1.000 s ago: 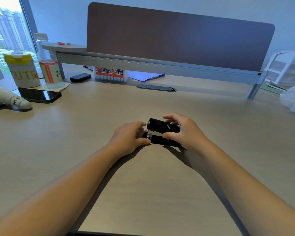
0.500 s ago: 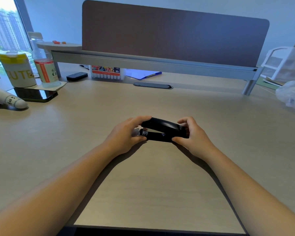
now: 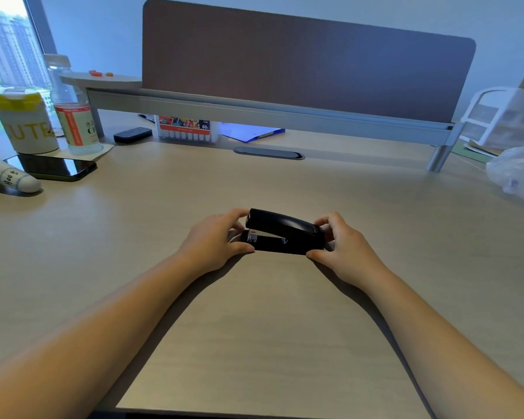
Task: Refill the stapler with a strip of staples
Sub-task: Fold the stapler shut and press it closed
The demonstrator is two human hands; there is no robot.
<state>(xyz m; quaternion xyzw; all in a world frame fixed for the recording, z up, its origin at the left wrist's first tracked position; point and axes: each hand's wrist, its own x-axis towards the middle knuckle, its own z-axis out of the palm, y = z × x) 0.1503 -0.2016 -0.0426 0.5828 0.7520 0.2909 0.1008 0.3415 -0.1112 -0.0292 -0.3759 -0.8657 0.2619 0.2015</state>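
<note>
A glossy black plastic stapler (image 3: 283,232) lies on the pale wood-grain desk (image 3: 254,328) at the centre of the frame, its metal nose pointing left and its top arm nearly closed over the base. The left hand (image 3: 215,241) pinches the nose end — thumb below, fingers curled over the top. The right hand (image 3: 344,247) grips the hinge end, thumb at the near edge. A dark smartphone (image 3: 53,167) lies at the left edge.

Wooden desk (image 3: 254,343), brown partition (image 3: 300,62), window (image 3: 3,49)
</note>
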